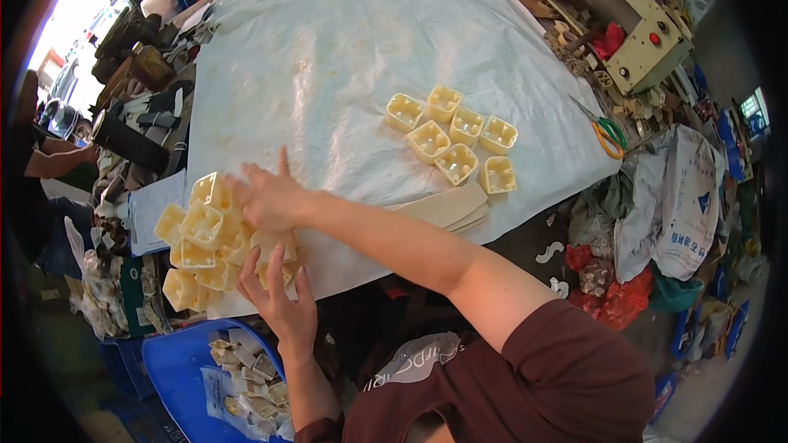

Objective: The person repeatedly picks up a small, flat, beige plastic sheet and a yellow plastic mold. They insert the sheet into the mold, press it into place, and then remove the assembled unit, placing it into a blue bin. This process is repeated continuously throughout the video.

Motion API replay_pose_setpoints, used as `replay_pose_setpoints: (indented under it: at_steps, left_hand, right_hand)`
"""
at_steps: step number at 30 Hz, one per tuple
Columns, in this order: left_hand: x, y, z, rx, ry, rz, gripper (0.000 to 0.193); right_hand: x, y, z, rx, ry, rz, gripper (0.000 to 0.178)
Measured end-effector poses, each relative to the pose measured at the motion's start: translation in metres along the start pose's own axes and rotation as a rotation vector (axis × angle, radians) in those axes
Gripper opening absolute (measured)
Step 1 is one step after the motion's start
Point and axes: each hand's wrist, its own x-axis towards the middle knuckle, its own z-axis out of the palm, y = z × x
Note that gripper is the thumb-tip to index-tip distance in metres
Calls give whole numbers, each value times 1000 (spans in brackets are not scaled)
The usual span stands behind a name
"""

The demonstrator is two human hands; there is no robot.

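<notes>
A heap of pale yellow plastic cup-like parts (201, 226), roughly square with rounded corners, lies at the left near corner of the sheet-covered table. My right arm reaches across to it, and my right hand (275, 197) is over the heap's right side, fingers spread and slightly blurred; whether it touches a part is unclear. Just below, my left hand (287, 308) is held palm up at the near edge of the heap, fingers apart and curved beside a part. Several more yellow parts (455, 135) stand in a loose group right of centre, their open sides up.
Flat beige strips (447, 207) are stacked near the table's front edge. Scissors (609, 135) with orange and green handles lie at the right edge. A blue bin (160, 353) with pieces stands below left. Another person's arm (61, 156) shows at far left.
</notes>
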Motion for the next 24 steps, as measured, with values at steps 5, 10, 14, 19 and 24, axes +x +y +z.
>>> replay_pose_setpoints:
  at_steps: [5,10,14,19,24]
  left_hand:
    - [19,2,4,173,-51,109,52]
    - [10,-15,9,115,-78,81,48]
    - [10,-13,8,91,-74,81,45]
    - [11,-14,9,70,-82,76,43]
    - [11,-15,6,72,-101,83,41]
  right_hand:
    - [9,11,0,395,62,66,62]
    - [-5,35,-54,505,-217,9,59]
    - [-22,46,-44,190,-289,-101,54]
    - [-27,24,-47,155,3,-62,47]
    - [-32,25,-34,42,-128,-63,38]
